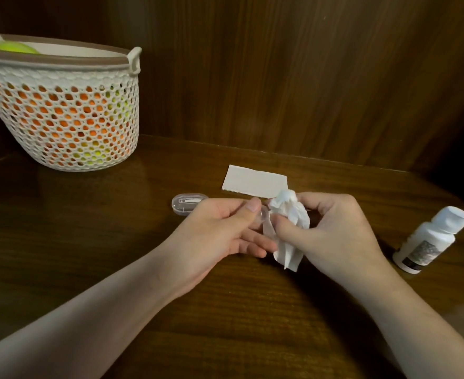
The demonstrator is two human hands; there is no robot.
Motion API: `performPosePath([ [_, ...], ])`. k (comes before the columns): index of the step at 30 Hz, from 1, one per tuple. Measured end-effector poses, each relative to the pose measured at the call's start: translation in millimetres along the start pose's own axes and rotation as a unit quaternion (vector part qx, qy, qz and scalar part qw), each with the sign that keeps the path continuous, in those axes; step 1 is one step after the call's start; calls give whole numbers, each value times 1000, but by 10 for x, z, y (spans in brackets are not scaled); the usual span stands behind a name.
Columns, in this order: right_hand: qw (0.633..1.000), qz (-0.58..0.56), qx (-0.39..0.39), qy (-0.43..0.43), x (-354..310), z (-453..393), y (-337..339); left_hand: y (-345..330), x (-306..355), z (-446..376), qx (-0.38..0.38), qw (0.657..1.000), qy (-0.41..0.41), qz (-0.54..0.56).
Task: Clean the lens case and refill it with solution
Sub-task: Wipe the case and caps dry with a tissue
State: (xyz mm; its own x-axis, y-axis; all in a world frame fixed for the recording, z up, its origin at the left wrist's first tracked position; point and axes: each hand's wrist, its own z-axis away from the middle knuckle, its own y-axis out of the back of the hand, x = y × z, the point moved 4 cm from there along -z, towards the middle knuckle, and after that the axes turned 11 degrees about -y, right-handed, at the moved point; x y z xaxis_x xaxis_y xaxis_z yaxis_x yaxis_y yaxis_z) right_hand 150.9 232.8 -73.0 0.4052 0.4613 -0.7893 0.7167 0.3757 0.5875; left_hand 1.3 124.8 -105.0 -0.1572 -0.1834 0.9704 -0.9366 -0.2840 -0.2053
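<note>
Clear lens case [263, 214] pinched in left hand [220, 233] fingers — right hand [334, 231] grips crumpled tissue [289, 222].

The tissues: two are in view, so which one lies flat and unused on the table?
The folded tissue behind the hands lies flat, touched by neither. The crumpled tissue is gripped in the right hand, against the left hand.

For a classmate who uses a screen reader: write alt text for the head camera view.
A left hand holds a clear lens case while the right hand wipes it with crumpled tissue, above a wooden table with a white bottle, folded tissue and basket.
</note>
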Motion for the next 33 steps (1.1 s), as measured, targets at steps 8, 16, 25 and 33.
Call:
performPosePath([
  [8,991,-103,-40,-74,99,-51,35,85,97,20,26,966,-138,-218],
  [16,981,-161,-93,-62,15,-13,-24,94,104,1,41,964,-182,-189],
  [25,974,-205,-84,-57,-14,-3,15,49,138,38,28,947,-218,-232],
  [33,969,-230,-79,-53,-58,35,-17,69,138,29,56,949,-215,-225],
])
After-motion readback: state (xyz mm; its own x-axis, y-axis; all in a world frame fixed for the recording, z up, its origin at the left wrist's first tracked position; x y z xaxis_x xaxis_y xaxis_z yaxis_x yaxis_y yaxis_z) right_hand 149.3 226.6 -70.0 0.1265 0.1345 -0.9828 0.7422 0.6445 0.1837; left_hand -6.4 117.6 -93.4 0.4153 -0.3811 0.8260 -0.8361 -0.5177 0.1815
